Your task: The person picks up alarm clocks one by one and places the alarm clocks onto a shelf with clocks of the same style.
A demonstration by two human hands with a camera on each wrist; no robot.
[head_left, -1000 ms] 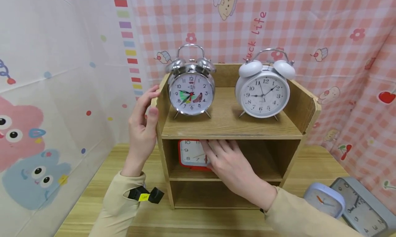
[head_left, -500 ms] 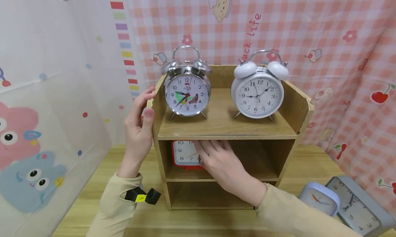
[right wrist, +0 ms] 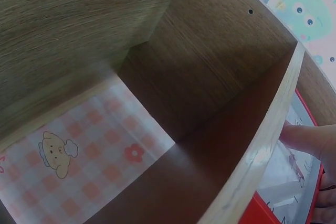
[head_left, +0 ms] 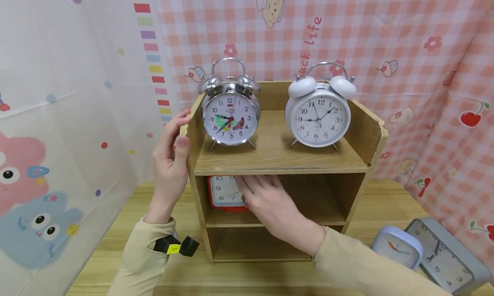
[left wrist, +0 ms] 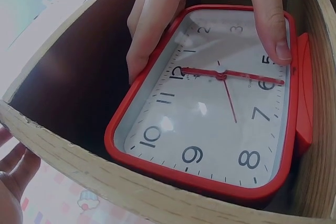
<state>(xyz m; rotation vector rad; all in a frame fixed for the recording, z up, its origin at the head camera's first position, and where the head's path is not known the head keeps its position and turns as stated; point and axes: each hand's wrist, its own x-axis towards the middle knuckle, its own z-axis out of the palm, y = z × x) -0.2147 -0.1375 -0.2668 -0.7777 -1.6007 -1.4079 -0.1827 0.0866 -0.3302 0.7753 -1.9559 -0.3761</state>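
Note:
My right hand point(head_left: 274, 206) reaches into the middle compartment of a small wooden shelf point(head_left: 281, 170). It holds a red rectangular alarm clock point(head_left: 224, 193), thumb on the white face by the lower edge and fingers over the top edge. In the left wrist view the whole dial of the red clock point(left wrist: 210, 108) shows; the right wrist view catches only part of it behind a shelf board. My left hand point(head_left: 170, 167) rests against the outside of the left side panel, its thumb at the front edge and its fingertips near the upper rim.
On the top board stand a silver twin-bell alarm clock point(head_left: 230, 116) and a white one point(head_left: 318, 118). A lavender clock point(head_left: 397, 248) and a larger grey clock point(head_left: 447, 255) lie on the table point(head_left: 127, 244) at right. Patterned cloth point(head_left: 347, 30) hangs behind.
The whole scene has drifted slightly left in the head view. Within the compartment, the right hand and red clock sit a little closer to the left panel. The left hand stays on the panel.

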